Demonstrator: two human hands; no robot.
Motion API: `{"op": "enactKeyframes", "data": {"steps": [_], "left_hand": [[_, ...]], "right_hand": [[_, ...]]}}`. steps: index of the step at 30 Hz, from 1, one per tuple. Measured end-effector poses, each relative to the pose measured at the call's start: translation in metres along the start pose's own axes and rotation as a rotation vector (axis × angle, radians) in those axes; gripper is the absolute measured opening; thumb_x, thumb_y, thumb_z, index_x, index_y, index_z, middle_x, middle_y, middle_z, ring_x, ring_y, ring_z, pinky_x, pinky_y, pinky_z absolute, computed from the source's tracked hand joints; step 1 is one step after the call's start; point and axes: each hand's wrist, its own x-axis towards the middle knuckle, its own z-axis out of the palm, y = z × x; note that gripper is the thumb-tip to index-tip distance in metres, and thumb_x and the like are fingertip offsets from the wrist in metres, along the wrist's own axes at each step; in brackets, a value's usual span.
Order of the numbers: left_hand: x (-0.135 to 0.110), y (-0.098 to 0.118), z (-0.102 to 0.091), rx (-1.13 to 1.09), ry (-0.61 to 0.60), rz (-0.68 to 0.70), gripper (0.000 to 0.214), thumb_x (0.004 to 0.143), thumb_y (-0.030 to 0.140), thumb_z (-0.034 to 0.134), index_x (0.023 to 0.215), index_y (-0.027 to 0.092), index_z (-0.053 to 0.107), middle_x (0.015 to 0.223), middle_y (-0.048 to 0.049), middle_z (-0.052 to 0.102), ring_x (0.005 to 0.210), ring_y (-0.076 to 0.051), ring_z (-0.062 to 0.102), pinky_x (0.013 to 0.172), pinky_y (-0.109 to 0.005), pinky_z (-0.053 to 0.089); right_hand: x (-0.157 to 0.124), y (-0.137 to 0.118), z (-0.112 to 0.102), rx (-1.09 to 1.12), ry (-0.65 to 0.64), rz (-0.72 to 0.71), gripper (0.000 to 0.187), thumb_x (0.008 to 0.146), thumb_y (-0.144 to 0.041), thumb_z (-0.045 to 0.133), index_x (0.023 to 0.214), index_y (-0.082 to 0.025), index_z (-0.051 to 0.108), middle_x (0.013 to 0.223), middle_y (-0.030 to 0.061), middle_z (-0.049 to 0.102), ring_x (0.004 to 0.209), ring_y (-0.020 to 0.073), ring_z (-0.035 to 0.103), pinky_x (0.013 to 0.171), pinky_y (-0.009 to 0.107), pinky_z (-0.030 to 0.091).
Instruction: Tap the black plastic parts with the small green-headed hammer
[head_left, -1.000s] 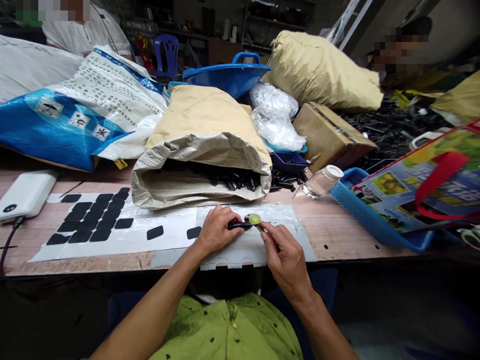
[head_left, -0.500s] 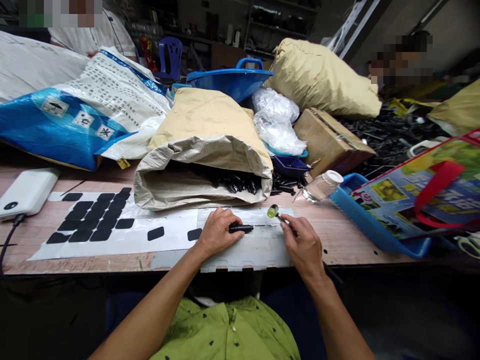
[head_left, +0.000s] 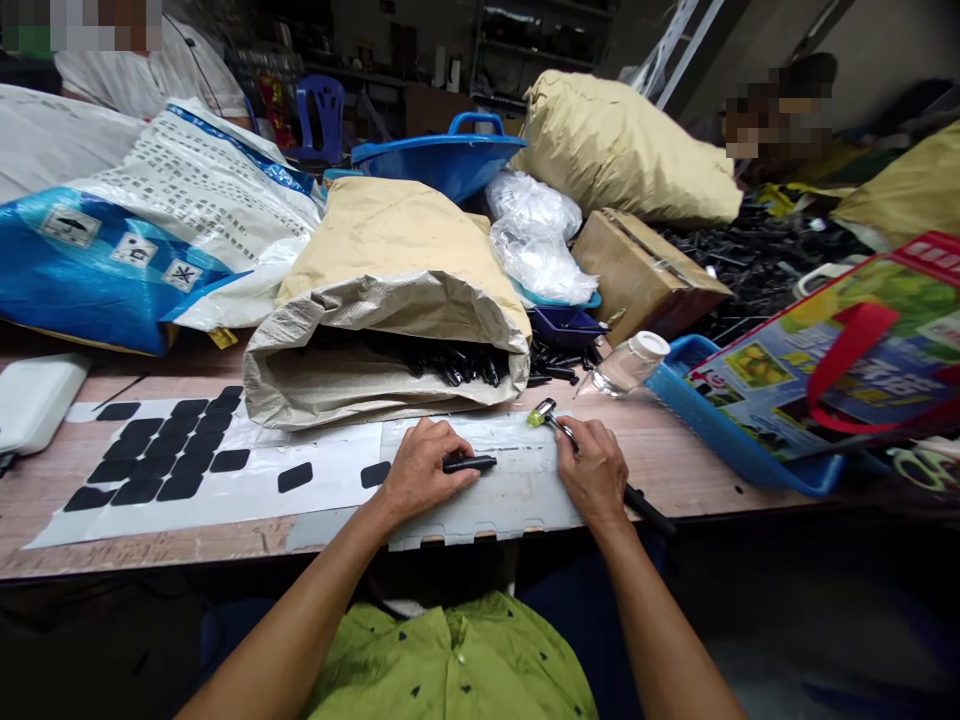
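My left hand (head_left: 429, 466) is closed on a black pen-like tube (head_left: 472, 463), whose tapered end points right over the grey board (head_left: 480, 510). In my right hand (head_left: 597, 470) is a small hammer (head_left: 541, 412) with a shiny metal head and a yellow-green face. Its black handle comes out below the hand toward the table edge. The hammer head is raised beside the tube, apart from it. Just behind my hands lies an open paper sack (head_left: 405, 240) with several black tubes (head_left: 469, 365) in its mouth.
Black rounded patches (head_left: 176, 445) lie on white paper at the left, near a white power bank (head_left: 37, 400). A clear jar (head_left: 626, 363) lies tilted at right, beside a blue basket (head_left: 750, 445) holding a printed bag (head_left: 847, 350). A cardboard box (head_left: 645, 270) stands behind.
The view has shifted slightly to the right. My right hand has turned the hammer, so its head is tilted differently and its handle now shows below. My left hand keeps hold of the tube.
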Motion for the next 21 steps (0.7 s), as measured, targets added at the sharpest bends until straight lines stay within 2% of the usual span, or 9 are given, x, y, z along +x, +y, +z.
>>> {"op": "enactKeyframes", "data": {"steps": [2,4,6,8,11,15,17,18,21], "left_hand": [[-0.012,0.012,-0.006,-0.041,-0.043,0.074,0.012,0.079,0.032,0.081,0.089,0.026,0.076,0.106,-0.0049,0.068,0.109,-0.028,0.055,0.098,-0.045,0.043],[-0.030,0.024,-0.010,-0.058,-0.127,0.159,0.014,0.074,0.031,0.085,0.086,0.029,0.078,0.129,-0.0043,0.064,0.129,-0.033,0.048,0.111,-0.051,0.037],[-0.051,0.034,-0.009,-0.042,-0.224,0.209,0.020,0.070,0.030,0.088,0.087,0.033,0.079,0.150,-0.0006,0.051,0.146,-0.037,0.034,0.118,-0.057,0.029],[-0.069,0.038,-0.001,0.014,-0.290,0.236,0.022,0.069,0.029,0.089,0.088,0.032,0.079,0.164,0.0020,0.036,0.153,-0.039,0.023,0.121,-0.061,0.024],[-0.088,0.033,0.019,0.175,-0.268,0.270,0.013,0.075,0.024,0.084,0.085,0.024,0.076,0.172,0.0000,0.019,0.155,-0.040,0.019,0.124,-0.063,0.020],[-0.098,0.030,0.038,0.291,-0.217,0.274,0.014,0.077,0.022,0.081,0.087,0.019,0.072,0.173,-0.0031,0.012,0.155,-0.041,0.019,0.124,-0.064,0.021],[-0.098,0.034,0.036,0.249,-0.213,0.259,0.019,0.075,0.027,0.083,0.089,0.020,0.073,0.173,-0.0040,0.015,0.155,-0.042,0.021,0.123,-0.065,0.022],[-0.096,0.037,0.032,0.210,-0.203,0.243,0.020,0.076,0.029,0.083,0.091,0.021,0.073,0.171,-0.0041,0.021,0.154,-0.042,0.024,0.122,-0.065,0.024],[-0.077,0.045,0.012,0.046,-0.111,0.153,0.017,0.084,0.032,0.077,0.099,0.025,0.075,0.148,-0.0064,0.059,0.138,-0.034,0.050,0.113,-0.055,0.042]], "right_hand": [[0.000,0.000,0.000,-0.004,-0.004,0.002,0.027,0.096,-0.029,0.053,0.115,-0.023,0.071,0.093,0.0060,0.064,0.090,0.0217,0.053,0.083,0.033,0.039],[0.000,0.000,0.000,-0.005,-0.004,0.003,0.027,0.096,-0.029,0.053,0.114,-0.023,0.071,0.093,0.0060,0.063,0.090,0.0217,0.053,0.083,0.033,0.038],[0.000,0.000,0.000,-0.007,-0.005,0.006,0.027,0.096,-0.029,0.053,0.115,-0.023,0.071,0.093,0.0060,0.063,0.090,0.0217,0.052,0.082,0.033,0.038],[0.000,0.000,0.000,-0.012,-0.010,0.009,0.027,0.096,-0.029,0.053,0.115,-0.023,0.071,0.093,0.0058,0.063,0.090,0.0217,0.053,0.082,0.032,0.038],[0.000,-0.001,0.000,-0.026,-0.013,0.010,0.026,0.096,-0.029,0.054,0.115,-0.023,0.071,0.094,0.0056,0.063,0.091,0.0217,0.053,0.083,0.032,0.038],[0.000,-0.001,0.000,-0.037,-0.005,0.006,0.026,0.096,-0.029,0.055,0.115,-0.023,0.071,0.094,0.0053,0.063,0.091,0.0216,0.054,0.083,0.032,0.039],[0.000,-0.001,0.001,-0.037,0.002,0.002,0.025,0.096,-0.029,0.056,0.115,-0.023,0.072,0.093,0.0051,0.063,0.090,0.0214,0.054,0.082,0.032,0.038],[0.000,-0.001,0.001,-0.038,0.003,-0.003,0.025,0.096,-0.028,0.056,0.114,-0.023,0.072,0.093,0.0051,0.063,0.089,0.0213,0.053,0.082,0.032,0.038],[0.000,-0.001,0.001,-0.039,0.008,-0.012,0.024,0.096,-0.028,0.055,0.114,-0.023,0.071,0.093,0.0051,0.063,0.089,0.0210,0.053,0.081,0.032,0.038]]}}
